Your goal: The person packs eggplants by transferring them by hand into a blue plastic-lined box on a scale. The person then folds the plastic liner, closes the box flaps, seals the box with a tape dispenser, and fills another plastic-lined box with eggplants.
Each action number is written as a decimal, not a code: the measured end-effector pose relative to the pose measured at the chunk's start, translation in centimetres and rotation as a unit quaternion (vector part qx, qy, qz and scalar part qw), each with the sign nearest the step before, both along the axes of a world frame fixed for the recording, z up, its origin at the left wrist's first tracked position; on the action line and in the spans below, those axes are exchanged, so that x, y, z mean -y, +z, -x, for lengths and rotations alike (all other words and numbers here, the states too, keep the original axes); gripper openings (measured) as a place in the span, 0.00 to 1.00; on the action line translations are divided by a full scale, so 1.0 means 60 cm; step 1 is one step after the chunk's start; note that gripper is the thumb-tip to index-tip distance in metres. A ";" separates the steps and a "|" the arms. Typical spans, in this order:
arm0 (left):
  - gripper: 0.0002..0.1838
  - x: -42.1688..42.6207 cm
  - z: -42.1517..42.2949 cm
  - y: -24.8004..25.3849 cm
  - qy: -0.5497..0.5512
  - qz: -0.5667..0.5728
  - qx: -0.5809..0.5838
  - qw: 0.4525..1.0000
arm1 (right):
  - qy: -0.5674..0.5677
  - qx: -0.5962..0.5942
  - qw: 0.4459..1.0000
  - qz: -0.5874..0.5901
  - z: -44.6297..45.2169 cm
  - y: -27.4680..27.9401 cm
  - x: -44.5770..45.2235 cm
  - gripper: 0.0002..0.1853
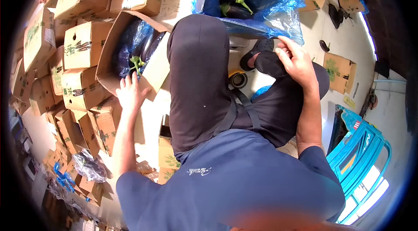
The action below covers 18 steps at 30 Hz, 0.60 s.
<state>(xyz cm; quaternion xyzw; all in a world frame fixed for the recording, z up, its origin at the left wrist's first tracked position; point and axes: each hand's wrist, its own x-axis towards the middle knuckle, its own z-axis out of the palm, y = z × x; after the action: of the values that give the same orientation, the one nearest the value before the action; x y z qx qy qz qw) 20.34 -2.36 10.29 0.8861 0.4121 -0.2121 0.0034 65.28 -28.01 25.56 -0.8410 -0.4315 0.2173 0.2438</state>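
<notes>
My left hand (129, 94) is open, fingers spread, at the near edge of an open cardboard box (104, 59) lined with blue plastic. Its fingertips are close to the green stem of the dark purple eggplants (150, 46) inside; I cannot tell whether they touch. My right hand (299, 62) hovers over my bent knee, fingers loosely bent and apart, with nothing visible in it. Its fingertips are by the lower right edge of a blue plastic liner (281, 17). That liner fills a second box, where a few eggplants (235, 10) lie with green stems showing.
Stacked cardboard boxes (85, 44) crowd the left side. A roll of tape (237, 78) lies on the floor between my legs. A flat cardboard piece (339, 73) and a turquoise vehicle (359, 144) are on the right. Bagged eggplants (90, 165) rest at lower left.
</notes>
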 end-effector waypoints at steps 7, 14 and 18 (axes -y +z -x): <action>0.41 0.036 0.010 -0.017 0.078 -0.052 -0.024 0.995 | 0.068 0.050 0.996 0.000 0.007 -0.003 0.013 0.20; 0.45 0.068 0.178 -0.158 0.095 -0.048 0.113 0.988 | 0.015 0.007 1.000 0.002 -0.009 -0.002 0.031 0.21; 0.45 0.064 0.148 -0.175 0.198 0.084 0.305 0.928 | 0.045 0.021 0.999 0.013 -0.007 -0.007 0.022 0.21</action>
<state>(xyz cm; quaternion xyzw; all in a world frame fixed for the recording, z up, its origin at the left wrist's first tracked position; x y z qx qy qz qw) 11.47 -6.19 -0.21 0.8050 0.5387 0.0391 0.2455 65.68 -29.30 25.13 -0.8282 -0.4709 0.2159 0.2137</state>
